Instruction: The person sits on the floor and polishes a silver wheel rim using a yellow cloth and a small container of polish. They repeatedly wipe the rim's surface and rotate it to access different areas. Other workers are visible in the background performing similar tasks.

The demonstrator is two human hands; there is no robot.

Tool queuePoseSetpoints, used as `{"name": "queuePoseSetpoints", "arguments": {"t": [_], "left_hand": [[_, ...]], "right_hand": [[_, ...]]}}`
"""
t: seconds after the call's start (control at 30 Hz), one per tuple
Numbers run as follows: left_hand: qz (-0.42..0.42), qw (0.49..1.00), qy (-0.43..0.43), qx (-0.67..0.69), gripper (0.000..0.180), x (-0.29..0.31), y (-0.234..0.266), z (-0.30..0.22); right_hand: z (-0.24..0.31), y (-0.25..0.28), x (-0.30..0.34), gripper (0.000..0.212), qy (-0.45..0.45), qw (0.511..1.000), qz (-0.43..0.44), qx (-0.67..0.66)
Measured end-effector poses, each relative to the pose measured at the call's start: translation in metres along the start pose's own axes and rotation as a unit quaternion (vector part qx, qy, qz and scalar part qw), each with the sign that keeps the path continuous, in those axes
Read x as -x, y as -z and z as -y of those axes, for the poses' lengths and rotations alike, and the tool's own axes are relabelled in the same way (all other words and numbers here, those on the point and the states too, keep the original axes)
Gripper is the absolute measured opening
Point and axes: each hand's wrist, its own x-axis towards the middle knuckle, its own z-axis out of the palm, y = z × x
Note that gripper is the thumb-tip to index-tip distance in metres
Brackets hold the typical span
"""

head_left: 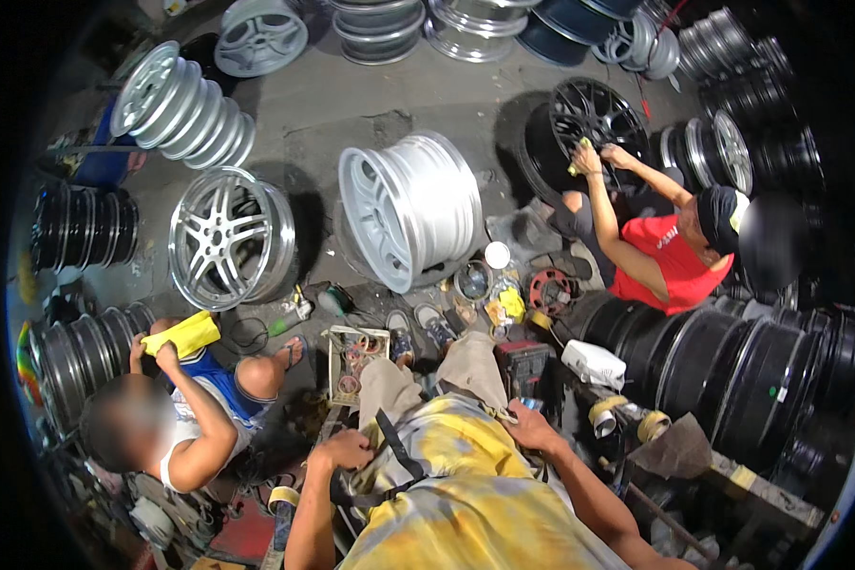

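Observation:
My left hand (347, 448) is curled closed at my left hip, beside a black strap (401, 446) that hangs over my yellow and grey shirt (470, 446). At my right hip, my right hand (532, 425) has its fingers closed at the hem of the shirt, over my beige trousers (470, 370). What either hand grips, if anything, is hidden by fingers and cloth. Beyond my shoes (435, 326) a silver wheel rim (437, 209) stands on its edge on the floor, apart from both hands.
A person at left holds a yellow cloth (182, 335) near a multi-spoke rim (226, 237). Another, in a red shirt (663, 249), works at a black rim (594, 119). A crate (358, 361) and a dark red box (525, 370) flank my legs. Stacked rims (698, 366) line the right.

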Motion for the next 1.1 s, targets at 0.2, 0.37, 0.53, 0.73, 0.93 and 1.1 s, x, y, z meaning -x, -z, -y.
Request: {"name": "queuePoseSetpoints", "arguments": {"t": [0.2, 0.37, 0.53, 0.73, 0.93, 1.1], "left_hand": [[0.092, 0.994, 0.031, -0.046, 0.033, -0.027, 0.026, -0.008], [0.133, 0.989, 0.027, -0.051, 0.035, -0.017, 0.042, -0.022], [0.138, 0.989, -0.054, -0.025, 0.037, 0.029, 0.052, -0.037], [0.184, 0.977, -0.102, -0.033, 0.039, 0.0, 0.051, -0.055], [0.243, 0.968, -0.054, 0.019, 0.037, -0.085, 0.045, -0.028], [-0.24, 0.97, -0.041, 0.026, 0.021, -0.164, 0.108, 0.01]], "right_hand": [[0.03, 0.01, 0.023, 0.044, -0.011, 0.998, 0.04, 0.048], [0.039, 0.015, 0.023, 0.04, 0.037, 0.984, 0.151, 0.086], [0.034, 0.034, 0.039, 0.039, 0.052, 0.933, 0.355, 0.001], [0.017, 0.033, 0.018, 0.051, 0.069, 0.916, 0.39, 0.059], [-0.03, -0.008, -0.142, 0.037, 0.035, 0.897, 0.414, 0.148], [-0.066, -0.053, -0.32, 0.033, 0.087, 0.975, 0.154, 0.133]]}}
